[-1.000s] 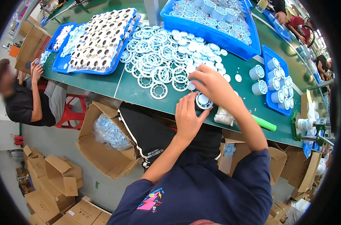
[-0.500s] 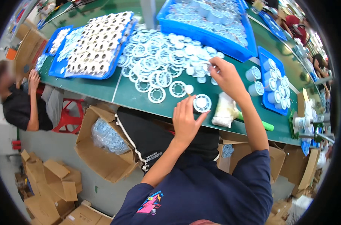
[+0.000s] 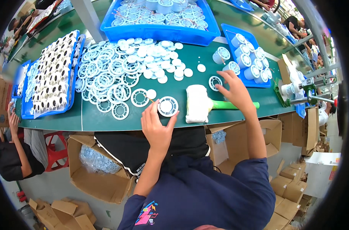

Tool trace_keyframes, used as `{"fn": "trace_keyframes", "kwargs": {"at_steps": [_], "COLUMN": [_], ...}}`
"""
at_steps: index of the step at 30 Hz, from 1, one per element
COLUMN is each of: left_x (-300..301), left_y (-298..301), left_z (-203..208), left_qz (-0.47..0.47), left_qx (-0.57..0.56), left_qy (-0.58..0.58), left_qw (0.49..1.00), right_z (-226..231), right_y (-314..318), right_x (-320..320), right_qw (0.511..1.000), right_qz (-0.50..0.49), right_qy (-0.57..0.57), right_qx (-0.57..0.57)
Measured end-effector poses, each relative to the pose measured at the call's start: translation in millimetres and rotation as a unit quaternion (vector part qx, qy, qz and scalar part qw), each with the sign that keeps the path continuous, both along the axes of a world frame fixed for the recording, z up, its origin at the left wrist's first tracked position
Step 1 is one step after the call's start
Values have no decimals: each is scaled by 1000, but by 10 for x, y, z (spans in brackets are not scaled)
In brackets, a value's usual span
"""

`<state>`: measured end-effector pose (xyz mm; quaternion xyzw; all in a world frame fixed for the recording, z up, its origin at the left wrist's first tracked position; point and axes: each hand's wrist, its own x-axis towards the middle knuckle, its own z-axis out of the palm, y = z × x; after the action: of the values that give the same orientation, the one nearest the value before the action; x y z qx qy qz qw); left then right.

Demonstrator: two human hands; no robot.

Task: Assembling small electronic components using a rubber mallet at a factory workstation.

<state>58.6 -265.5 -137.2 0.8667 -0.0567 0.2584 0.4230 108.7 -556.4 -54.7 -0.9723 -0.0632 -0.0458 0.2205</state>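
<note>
My left hand holds a light-blue slotted ring piece with a white round disc in its middle; thumb and forefinger are at its rim. A small white disc and a loose slotted ring lie beside those fingers. My right hand has thumb and fingertips around a smaller light-blue ring-faced part, above the mallet's green handle. The mallet's head, wrapped in white cloth, lies between my hands. Light-blue cylinders stand just beyond my right hand.
Piles of rings and white discs cover the middle left. A big blue bin stands behind; a blue tray of cylinders is at right. White parts fill a left tray. A metal press is far right; another person sits left.
The view has shifted rightward. My right hand has left the disc pile and come to the ring-faced part near the cylinders. My left hand stays at the ring piece with the white disc.
</note>
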Motion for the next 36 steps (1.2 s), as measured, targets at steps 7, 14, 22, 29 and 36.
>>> {"fn": "trace_keyframes", "kwargs": {"at_steps": [7,14,22,29,36], "left_x": [-14,-29,-23,-27,-27], "left_y": [-3,9,-2,4,2], "left_z": [11,43,38,19,25], "left_qz": [0,-8,-4,-18,5], "left_qx": [5,-19,-17,-17,-17], "left_qy": [-2,10,10,2,8], "left_qw": [1000,1000,1000,1000,1000], "right_z": [-241,-85,112,112,-17], "right_y": [101,316,1079,1198,438], "right_x": [18,-27,-157,-158,-57], "right_qw": [995,991,969,966,993], "right_qz": [-5,-1,179,202,-37], "right_qy": [-22,-126,-102,-128,-108], "right_qx": [-97,47,139,97,-33]}}
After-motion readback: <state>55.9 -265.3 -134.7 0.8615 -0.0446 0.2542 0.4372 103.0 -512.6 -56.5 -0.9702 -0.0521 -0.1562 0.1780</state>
